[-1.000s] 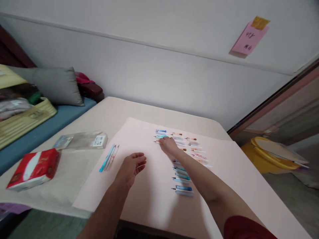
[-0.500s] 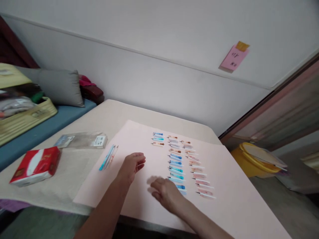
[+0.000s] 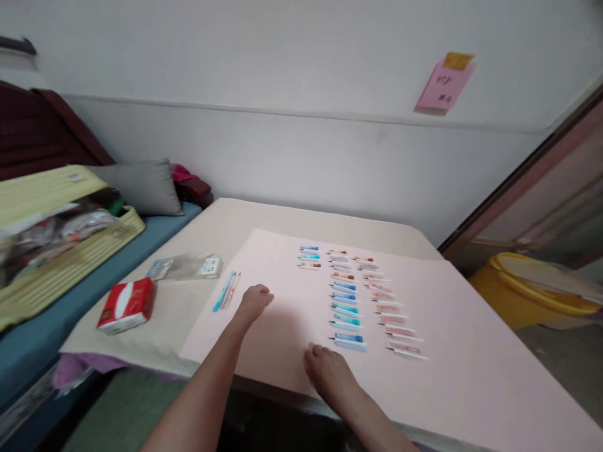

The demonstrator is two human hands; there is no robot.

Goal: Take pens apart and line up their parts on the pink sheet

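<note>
My left hand (image 3: 257,299) hovers over the pink sheet (image 3: 282,320), its fingers loosely bent and nothing visible in it. To its left lie a few slim pens (image 3: 227,291), blue, pale and orange-tinted, side by side. Low on the sheet, near the table's front edge, rests my right hand (image 3: 328,369), with its fingers loose and no object showing in it. Closest to that hand is a blue pen (image 3: 348,339) at the bottom of the middle column. Several more pens in blue, turquoise, brown and pink (image 3: 400,330) form columns with their dark tips pointing left.
Left on the table are a red tissue pack (image 3: 127,306) and a clear plastic sleeve (image 3: 186,267). Beyond, a yellow basket (image 3: 113,233) and grey pillow (image 3: 146,188) lie on a blue bench. A yellow bin (image 3: 499,295) stands right; a pink note (image 3: 444,88) hangs on the wall.
The view has shifted, showing more of the left side. My right hand has drawn back from the pen columns towards the front edge, uncovering the lowest blue pen. The pens keep their layout.
</note>
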